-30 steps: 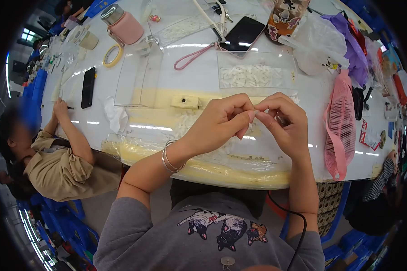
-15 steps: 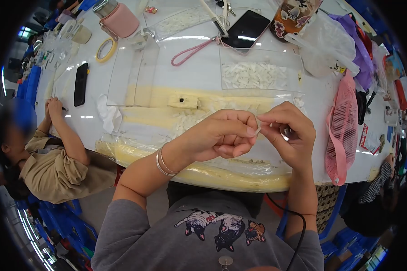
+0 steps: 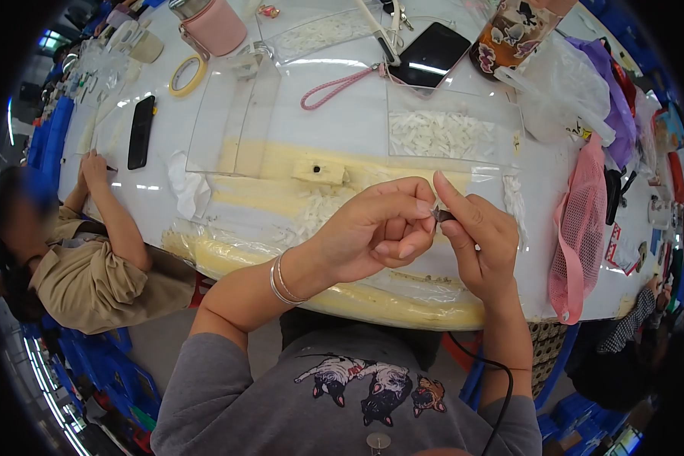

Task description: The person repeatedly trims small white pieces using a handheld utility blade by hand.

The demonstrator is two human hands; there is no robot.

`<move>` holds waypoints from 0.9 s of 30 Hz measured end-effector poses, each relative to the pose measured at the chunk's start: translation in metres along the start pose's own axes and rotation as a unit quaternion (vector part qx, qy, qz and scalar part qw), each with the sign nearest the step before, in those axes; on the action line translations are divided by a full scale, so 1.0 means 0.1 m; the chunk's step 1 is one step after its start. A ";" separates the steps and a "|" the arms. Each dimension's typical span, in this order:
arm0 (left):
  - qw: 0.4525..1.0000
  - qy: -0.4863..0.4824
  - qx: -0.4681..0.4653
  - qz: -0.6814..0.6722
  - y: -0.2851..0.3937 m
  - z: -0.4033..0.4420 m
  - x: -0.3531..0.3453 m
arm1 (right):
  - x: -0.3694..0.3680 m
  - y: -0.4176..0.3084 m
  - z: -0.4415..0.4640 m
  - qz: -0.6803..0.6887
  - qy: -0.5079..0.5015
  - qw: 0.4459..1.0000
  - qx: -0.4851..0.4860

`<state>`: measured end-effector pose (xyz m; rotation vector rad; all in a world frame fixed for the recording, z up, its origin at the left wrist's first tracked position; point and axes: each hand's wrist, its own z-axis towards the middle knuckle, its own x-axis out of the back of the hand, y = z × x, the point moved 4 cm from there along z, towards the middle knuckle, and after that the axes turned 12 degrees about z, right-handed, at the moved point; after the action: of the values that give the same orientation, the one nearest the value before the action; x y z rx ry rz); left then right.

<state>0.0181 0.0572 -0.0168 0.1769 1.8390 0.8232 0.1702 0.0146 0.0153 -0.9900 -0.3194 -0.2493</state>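
Observation:
Over the front of the table, my left hand (image 3: 384, 226) is closed, thumb and forefinger pinched on a small white piece (image 3: 434, 207) that barely shows. Right beside it, my right hand (image 3: 480, 242) grips a short dark tool (image 3: 443, 216) between thumb and fingers. The tool's tip meets the white piece or sits very close to it; I cannot tell which. What kind of tool it is stays unclear, as the fingers cover most of it. Beyond my left hand lie loose white pieces (image 3: 317, 216) and a yellowish block (image 3: 319, 172) with a dark hole.
A clear tray (image 3: 456, 161) of white pieces stands ahead, another clear box (image 3: 232, 121) to its left. Around them are a phone (image 3: 431, 55), a tape roll (image 3: 188, 76), a pink tumbler (image 3: 214, 29) and a pink mesh bag (image 3: 576, 235). At left sits another person (image 3: 99, 266).
My right hand has turned and its fingers have shifted, so the dark tool now shows at the pinch. My left hand stays almost in place. The view has shifted slightly.

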 end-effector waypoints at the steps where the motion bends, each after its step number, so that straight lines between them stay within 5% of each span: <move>1: 1.000 -0.009 -0.006 -0.003 -0.01 0.00 0.00 | 0.00 0.00 0.00 0.007 0.003 1.000 0.002; 27: 0.999 0.010 -0.011 -0.048 -0.04 -0.02 0.01 | -0.01 -0.02 0.01 -0.007 0.007 1.000 -0.015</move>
<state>0.0173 0.0536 -0.0196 0.0658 1.8424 0.7802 0.1681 0.0143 0.0168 -1.0151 -0.3104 -0.2736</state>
